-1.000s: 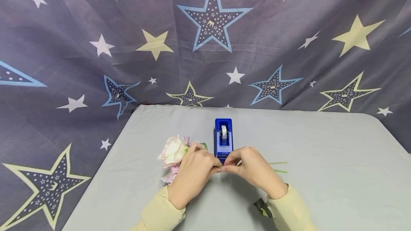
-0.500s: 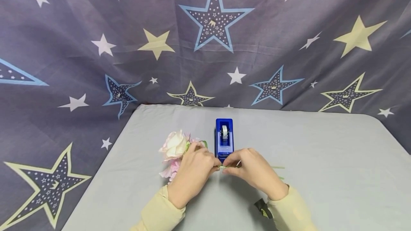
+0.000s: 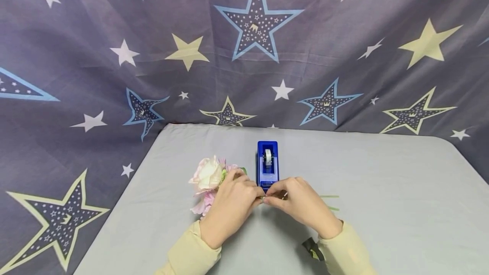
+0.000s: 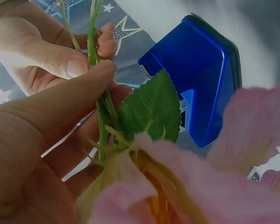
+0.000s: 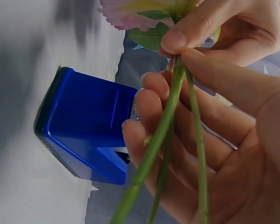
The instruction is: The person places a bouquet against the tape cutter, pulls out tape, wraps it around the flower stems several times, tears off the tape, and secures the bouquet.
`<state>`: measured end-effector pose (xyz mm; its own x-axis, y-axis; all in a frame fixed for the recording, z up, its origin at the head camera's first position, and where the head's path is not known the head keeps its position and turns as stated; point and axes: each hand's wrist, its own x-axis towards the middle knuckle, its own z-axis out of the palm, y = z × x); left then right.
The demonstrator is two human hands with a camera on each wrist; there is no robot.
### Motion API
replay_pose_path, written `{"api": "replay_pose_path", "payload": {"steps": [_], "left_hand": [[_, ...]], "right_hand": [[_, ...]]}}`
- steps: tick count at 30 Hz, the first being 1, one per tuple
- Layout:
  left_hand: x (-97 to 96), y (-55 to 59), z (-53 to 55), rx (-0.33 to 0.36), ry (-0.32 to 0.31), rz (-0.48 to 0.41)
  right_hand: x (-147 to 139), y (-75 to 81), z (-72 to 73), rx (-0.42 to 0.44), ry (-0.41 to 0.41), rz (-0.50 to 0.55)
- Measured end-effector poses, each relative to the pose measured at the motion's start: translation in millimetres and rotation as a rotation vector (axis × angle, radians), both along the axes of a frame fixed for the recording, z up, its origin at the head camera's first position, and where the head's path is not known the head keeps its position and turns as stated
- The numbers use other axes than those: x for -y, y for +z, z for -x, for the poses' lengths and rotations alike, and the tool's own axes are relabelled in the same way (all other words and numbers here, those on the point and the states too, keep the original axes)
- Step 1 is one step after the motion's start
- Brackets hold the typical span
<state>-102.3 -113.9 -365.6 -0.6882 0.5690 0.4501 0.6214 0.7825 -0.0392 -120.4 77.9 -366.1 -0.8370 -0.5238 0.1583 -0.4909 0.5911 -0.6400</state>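
Observation:
In the head view my left hand point(image 3: 234, 194) pinches the stems of a small bunch of artificial flowers just below the blooms. A cream-pink flower point(image 3: 207, 174) and a pink one point(image 3: 206, 203) stick out to its left. My right hand point(image 3: 299, 200) meets it fingertip to fingertip and pinches the green stems point(image 5: 163, 126), whose ends run out past its far side. In the left wrist view, a green leaf point(image 4: 151, 109) hangs beside the stems. Right behind the fingertips stands a blue tape dispenser point(image 3: 268, 177) with a roll of clear tape point(image 3: 268, 157).
The light grey cloth on the table point(image 3: 389, 190) spreads under both hands. A dark strap-like piece point(image 3: 313, 248) is by the right sleeve point(image 3: 345, 247). Behind the table hangs a grey curtain point(image 3: 324, 63) printed with stars.
The flower heads have turned slightly and the stem ends have shifted a little at the right. Both hands stay at about the same place in front of the tape dispenser.

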Motion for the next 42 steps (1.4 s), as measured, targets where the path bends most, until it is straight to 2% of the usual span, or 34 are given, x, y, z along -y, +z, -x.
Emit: {"api": "replay_pose_path", "payload": {"steps": [5,10,16,22,27,34,42], "left_hand": [[-0.2,-0.1,0.8,0.003,-0.001,-0.010],[0.5,0.4,0.7,0.041,-0.006,-0.034],[2.3,1.5,0.5,0.066,-0.009,-0.025],[1.0,1.3,-0.2,0.015,-0.008,0.028],[-1.0,0.3,-1.2,-0.015,-0.007,0.040],[-1.5,1.0,-2.2,-0.026,0.005,0.043],[-2.4,3.9,-2.9,-0.036,0.042,0.029]], "right_hand": [[-2.5,-0.1,1.4,0.010,0.020,0.023],[-5.5,0.8,3.1,0.026,0.050,0.039],[-8.8,2.5,3.6,0.036,0.076,0.003],[-8.8,4.4,1.1,-0.014,0.093,-0.070],[-6.2,5.1,-1.3,-0.041,0.099,-0.110],[-5.1,4.5,-1.4,-0.049,0.100,-0.101],[-4.8,5.6,-2.0,-0.033,0.057,-0.044]]}}
